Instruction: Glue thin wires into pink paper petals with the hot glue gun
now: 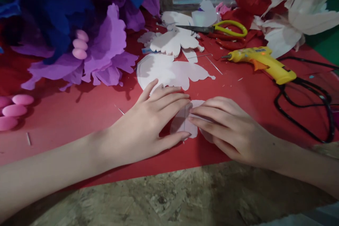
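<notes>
A small pale paper cut-out (180, 123) is pinned to the red sheet (87, 113) directly between the two hands, partly covered by both. Its left part is framed by the left hand (148, 118), whose fingers are stretched out and whose thumb is set apart from them, with nothing seen to be pinched. The cut-out's right part is covered by the right hand (237, 130), whose fingers are kept close together with their tips laid on the paper; whether it is pinched from below cannot be told, as the thumb is hidden. A thin upright line is shown on the paper between the hands, but crease and wire cannot be told apart

Just beyond the left fingers, a white butterfly-shaped cut-out (194, 72) is laid flat, with thicker white scalloped cut-outs (169, 40) heaped behind it. Farther beyond the grip, yellow-handled scissors (230, 28) are laid with their blades pointed left. Beyond the right hand, a yellow glue gun (267, 64) is rested, its black cord (280, 111) looped to that hand's right. Beyond the left forearm, purple paper petals (108, 46) are massed, with three pink egg-shaped pieces (79, 44) stacked before them
</notes>
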{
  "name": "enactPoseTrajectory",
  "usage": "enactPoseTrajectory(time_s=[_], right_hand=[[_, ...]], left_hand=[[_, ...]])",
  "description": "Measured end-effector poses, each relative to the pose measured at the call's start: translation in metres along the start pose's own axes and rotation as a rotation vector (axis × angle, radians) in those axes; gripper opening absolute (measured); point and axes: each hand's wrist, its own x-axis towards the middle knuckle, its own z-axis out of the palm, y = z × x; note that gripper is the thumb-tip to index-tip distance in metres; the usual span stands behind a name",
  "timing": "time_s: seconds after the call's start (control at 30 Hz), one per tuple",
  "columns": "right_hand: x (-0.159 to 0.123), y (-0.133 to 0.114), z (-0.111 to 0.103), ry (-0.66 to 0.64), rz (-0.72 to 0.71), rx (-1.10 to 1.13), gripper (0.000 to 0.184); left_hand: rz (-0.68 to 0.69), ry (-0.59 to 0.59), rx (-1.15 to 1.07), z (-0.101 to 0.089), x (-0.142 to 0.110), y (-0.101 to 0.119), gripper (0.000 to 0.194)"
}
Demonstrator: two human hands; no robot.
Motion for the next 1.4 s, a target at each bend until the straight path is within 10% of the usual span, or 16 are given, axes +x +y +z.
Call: enactPoseTrajectory(time_s=[1.4], right_hand=[[0.0004, 0.0011, -0.002, -0.014, -0.004, -0.011, 0.026]], left_hand=[[0.012, -0.046, -0.034, 0.0002, -0.0011, -0.0023, 0.041]])
